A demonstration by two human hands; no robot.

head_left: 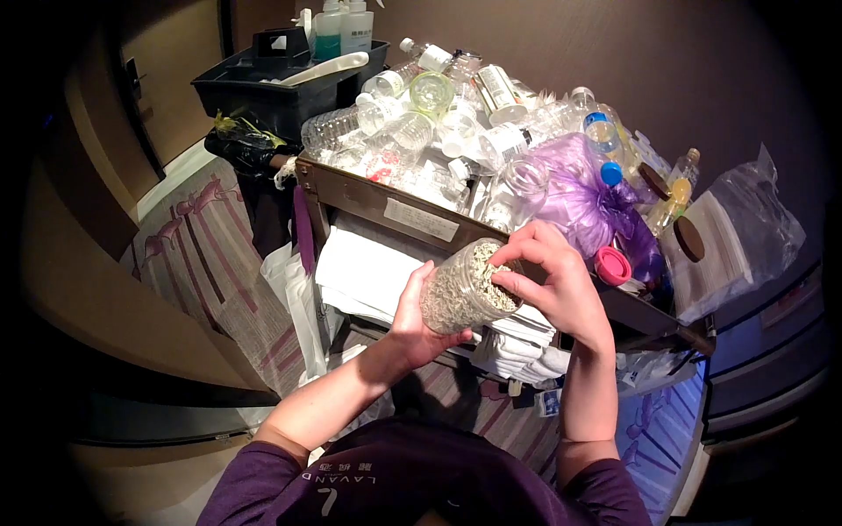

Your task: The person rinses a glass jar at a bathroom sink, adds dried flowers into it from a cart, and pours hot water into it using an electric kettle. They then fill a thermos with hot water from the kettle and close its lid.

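Note:
In my left hand (412, 320) is a clear wide-mouthed jar (452, 294), tilted with its mouth toward the right. My fingers wrap around its lower side. Greyish-green dried shreds (485, 261), perhaps tea leaves or herbs, fill it nearly to the rim. The thumb and fingers of my right hand (561, 276) are in a pinch at the mouth of the jar, touching the shreds. A pink round lid (611, 265) lies to the right of this hand, against a purple plastic bag (579, 188).
Directly ahead stands a cart (377, 210) heaped with empty plastic bottles (408, 131) and cups. White folded towels (517, 346) sit on its lower shelf. A black caddy (254, 88) with spray bottles (342, 31) is at the back left. Clear plastic bag (728, 245) hangs at the right.

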